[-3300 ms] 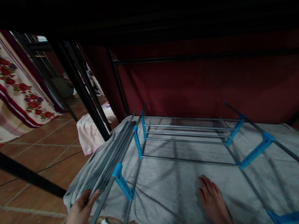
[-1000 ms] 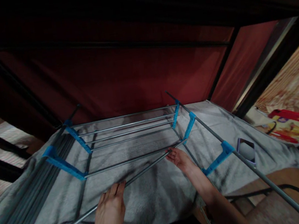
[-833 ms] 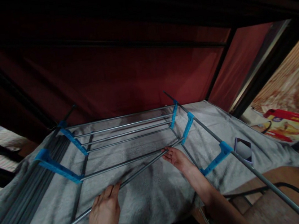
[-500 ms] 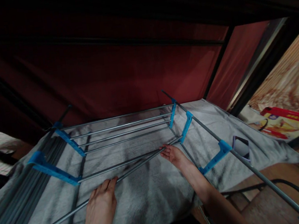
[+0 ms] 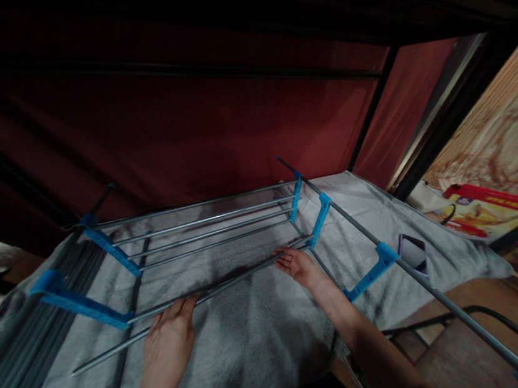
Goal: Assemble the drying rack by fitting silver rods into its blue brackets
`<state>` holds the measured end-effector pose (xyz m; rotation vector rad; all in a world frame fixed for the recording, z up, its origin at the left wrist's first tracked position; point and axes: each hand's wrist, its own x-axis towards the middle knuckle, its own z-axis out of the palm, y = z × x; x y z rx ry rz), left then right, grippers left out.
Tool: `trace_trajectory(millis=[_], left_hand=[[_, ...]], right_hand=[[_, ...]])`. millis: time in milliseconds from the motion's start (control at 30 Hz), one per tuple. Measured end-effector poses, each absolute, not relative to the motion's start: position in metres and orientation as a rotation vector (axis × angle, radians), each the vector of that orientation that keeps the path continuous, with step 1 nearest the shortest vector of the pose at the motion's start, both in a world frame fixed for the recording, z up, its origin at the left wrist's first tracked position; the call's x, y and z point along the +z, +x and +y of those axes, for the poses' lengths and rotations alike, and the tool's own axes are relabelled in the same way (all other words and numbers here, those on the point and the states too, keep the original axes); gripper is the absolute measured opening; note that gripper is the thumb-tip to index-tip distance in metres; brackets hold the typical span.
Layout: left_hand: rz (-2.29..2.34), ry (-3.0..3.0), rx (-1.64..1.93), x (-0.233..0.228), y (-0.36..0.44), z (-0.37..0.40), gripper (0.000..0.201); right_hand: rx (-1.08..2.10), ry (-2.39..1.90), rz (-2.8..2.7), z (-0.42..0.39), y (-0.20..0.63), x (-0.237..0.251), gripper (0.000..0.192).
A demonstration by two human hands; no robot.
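On a blanket, a rack and phone are seen; a rod, slanting near-left to far-right, is clasped by the left hand and pinched by the right hand.

At the lower centre-left of the frame, the left hand grips a thin grey metal rod slanting up toward the right; near the centre, the fingertips of the right hand hold it too. Blue plastic brackets flank them on a grey fleece blanket. A flat phone-like object with a purple edge lies right of centre, a red-and-yellow printed box at the right edge.
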<state>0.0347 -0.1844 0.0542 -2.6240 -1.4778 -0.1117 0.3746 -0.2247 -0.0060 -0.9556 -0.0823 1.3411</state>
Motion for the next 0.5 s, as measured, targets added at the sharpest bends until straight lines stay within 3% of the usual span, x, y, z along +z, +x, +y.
trace_trajectory(millis=[500], left_hand=[[-1.484,-2.696,-0.114,0.061,0.043,-0.165,0.058]], right_hand=[[1.329,-0.941,-0.042,-0.223,0.376,0.000,0.016]])
